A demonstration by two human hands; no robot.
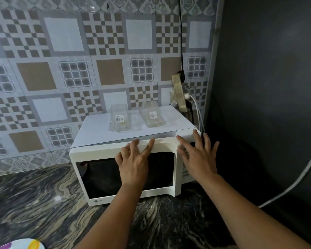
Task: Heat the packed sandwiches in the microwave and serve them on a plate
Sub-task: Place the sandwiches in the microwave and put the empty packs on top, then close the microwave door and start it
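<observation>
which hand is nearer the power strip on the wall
Right. The right hand rests on the microwave's control-panel side, below the power strip. The left hand lies on the door's top edge, farther left.

Microwave (pixel 127 177): white casing, black door glass. Two clear packs (pixel 119 118) (pixel 152 115) on top, white barcode labels. Counter (pixel 34 198): dark marble, swirling tan veins. Far wall tiles (pixel 70 60): grey, white and brown checks and squares. Near-left plate (pixel 20 244): white, purple and yellow marks.
</observation>
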